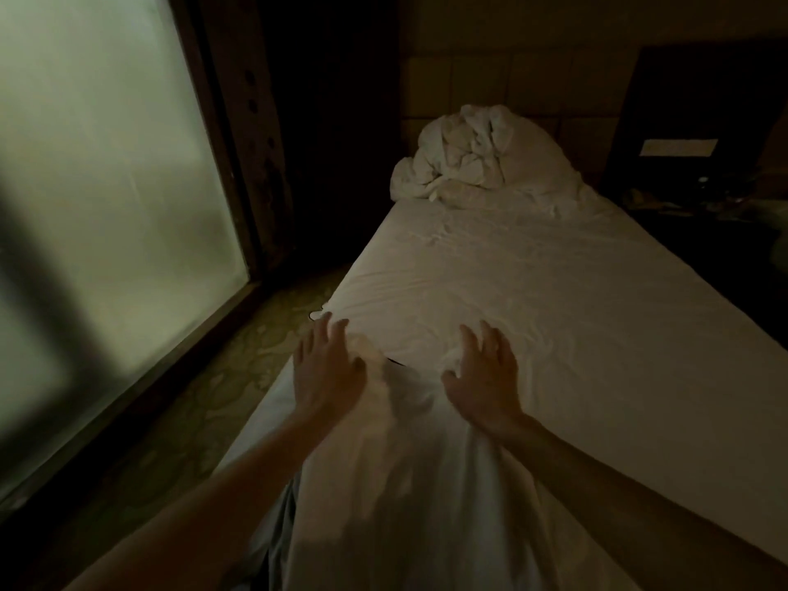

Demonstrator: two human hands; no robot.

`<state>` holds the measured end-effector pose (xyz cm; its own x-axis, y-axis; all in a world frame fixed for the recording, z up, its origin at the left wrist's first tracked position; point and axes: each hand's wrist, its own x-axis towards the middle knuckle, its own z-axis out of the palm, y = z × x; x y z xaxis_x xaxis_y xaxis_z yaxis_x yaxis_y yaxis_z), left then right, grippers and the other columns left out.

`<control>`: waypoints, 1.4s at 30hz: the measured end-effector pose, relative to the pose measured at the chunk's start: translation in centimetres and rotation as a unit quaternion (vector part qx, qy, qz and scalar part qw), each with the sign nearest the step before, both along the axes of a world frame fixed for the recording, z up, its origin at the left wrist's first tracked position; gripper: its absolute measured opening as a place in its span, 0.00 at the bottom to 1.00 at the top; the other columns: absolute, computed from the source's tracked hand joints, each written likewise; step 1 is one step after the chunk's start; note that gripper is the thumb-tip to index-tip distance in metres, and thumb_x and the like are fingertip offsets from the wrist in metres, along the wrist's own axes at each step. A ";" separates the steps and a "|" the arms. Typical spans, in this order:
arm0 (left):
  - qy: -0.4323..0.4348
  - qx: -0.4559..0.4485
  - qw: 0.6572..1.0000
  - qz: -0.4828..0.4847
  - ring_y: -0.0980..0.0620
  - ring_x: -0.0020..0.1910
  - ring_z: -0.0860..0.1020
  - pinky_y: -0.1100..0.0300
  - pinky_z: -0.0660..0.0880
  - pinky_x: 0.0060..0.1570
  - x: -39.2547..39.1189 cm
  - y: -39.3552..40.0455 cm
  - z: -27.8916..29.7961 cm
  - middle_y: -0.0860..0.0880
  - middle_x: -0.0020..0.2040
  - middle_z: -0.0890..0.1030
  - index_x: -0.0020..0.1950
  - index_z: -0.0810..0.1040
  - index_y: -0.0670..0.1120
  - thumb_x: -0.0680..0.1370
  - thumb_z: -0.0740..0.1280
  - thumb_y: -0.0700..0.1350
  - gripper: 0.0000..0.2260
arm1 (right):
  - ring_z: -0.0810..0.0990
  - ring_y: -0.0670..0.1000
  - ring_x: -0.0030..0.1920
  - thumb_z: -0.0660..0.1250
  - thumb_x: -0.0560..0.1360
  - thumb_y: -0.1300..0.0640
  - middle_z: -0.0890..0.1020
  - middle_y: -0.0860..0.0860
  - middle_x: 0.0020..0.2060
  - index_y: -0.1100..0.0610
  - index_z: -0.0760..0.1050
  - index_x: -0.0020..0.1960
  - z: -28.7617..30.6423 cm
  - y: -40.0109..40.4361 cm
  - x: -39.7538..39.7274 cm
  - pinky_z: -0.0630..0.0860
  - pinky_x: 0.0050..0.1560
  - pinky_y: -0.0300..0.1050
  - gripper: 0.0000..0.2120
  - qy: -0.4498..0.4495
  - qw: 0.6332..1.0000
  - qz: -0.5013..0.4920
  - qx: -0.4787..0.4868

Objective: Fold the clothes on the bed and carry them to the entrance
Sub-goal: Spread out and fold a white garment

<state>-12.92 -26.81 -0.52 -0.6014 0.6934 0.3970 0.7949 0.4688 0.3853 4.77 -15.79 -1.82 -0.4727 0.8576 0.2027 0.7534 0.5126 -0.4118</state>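
left hand (328, 368): palm down, fingers spread and straight | right hand (484, 377): palm down, fingers spread, just beside the left | both forearms bare, extended forward

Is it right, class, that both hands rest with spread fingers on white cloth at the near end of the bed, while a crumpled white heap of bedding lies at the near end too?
Not quite. The crumpled white heap of bedding lies at the far end of the bed, as the head view shows. The left hand and right hand do rest, fingers spread, on white cloth at the near end.
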 end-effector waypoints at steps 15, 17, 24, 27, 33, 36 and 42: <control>0.115 -0.247 0.956 -0.112 0.46 0.77 0.40 0.42 0.33 0.71 4.9 -7.8 -8.5 0.47 0.80 0.49 0.79 0.49 0.60 0.77 0.45 0.73 0.33 | 0.32 0.57 0.77 0.32 0.71 0.26 0.35 0.54 0.78 0.50 0.38 0.80 -9.1 -5.7 5.7 0.34 0.72 0.62 0.45 -0.153 0.978 0.126 0.072; 0.122 -0.222 0.960 -0.122 0.48 0.76 0.33 0.44 0.29 0.70 4.3 -7.5 -9.4 0.49 0.80 0.41 0.78 0.42 0.63 0.75 0.43 0.74 0.34 | 0.31 0.57 0.77 0.35 0.73 0.25 0.37 0.55 0.78 0.49 0.38 0.80 -9.7 -5.6 5.4 0.36 0.73 0.63 0.43 -0.142 0.981 0.114 0.060; 0.123 -0.237 0.958 -0.109 0.45 0.76 0.31 0.40 0.35 0.73 1.0 -4.6 -11.1 0.51 0.77 0.31 0.75 0.32 0.64 0.72 0.38 0.77 0.36 | 0.28 0.57 0.75 0.33 0.67 0.22 0.32 0.55 0.77 0.47 0.32 0.78 -10.5 -2.9 2.7 0.38 0.75 0.63 0.47 -0.155 0.981 0.108 0.036; 0.113 -0.263 0.952 -0.110 0.43 0.75 0.30 0.39 0.34 0.73 -0.2 -3.2 -11.4 0.51 0.76 0.28 0.73 0.29 0.65 0.68 0.33 0.77 0.37 | 0.27 0.58 0.75 0.35 0.68 0.22 0.31 0.55 0.77 0.47 0.34 0.79 -10.8 -1.6 1.5 0.38 0.75 0.63 0.47 -0.163 0.981 0.101 0.031; 0.120 -0.276 0.947 -0.112 0.41 0.76 0.33 0.38 0.37 0.73 -0.3 -2.5 -11.8 0.49 0.77 0.31 0.75 0.32 0.64 0.68 0.34 0.77 0.38 | 0.29 0.59 0.76 0.33 0.66 0.21 0.33 0.55 0.77 0.46 0.38 0.79 -11.7 -1.1 1.1 0.38 0.75 0.64 0.48 -0.159 0.983 0.087 0.032; 0.129 -0.284 0.943 -0.115 0.40 0.76 0.32 0.38 0.37 0.73 0.0 -2.7 -11.7 0.48 0.77 0.30 0.75 0.30 0.62 0.67 0.31 0.77 0.40 | 0.28 0.58 0.76 0.33 0.66 0.21 0.33 0.54 0.77 0.46 0.37 0.79 -11.6 -1.5 1.3 0.37 0.75 0.63 0.48 -0.163 0.983 0.081 0.027; 0.132 -0.291 0.940 -0.119 0.39 0.76 0.34 0.37 0.40 0.73 0.9 -3.4 -11.4 0.46 0.78 0.33 0.76 0.33 0.62 0.68 0.34 0.78 0.40 | 0.29 0.58 0.76 0.30 0.63 0.22 0.34 0.54 0.78 0.47 0.39 0.79 -10.6 -2.8 2.7 0.39 0.75 0.63 0.51 -0.161 0.982 0.095 0.015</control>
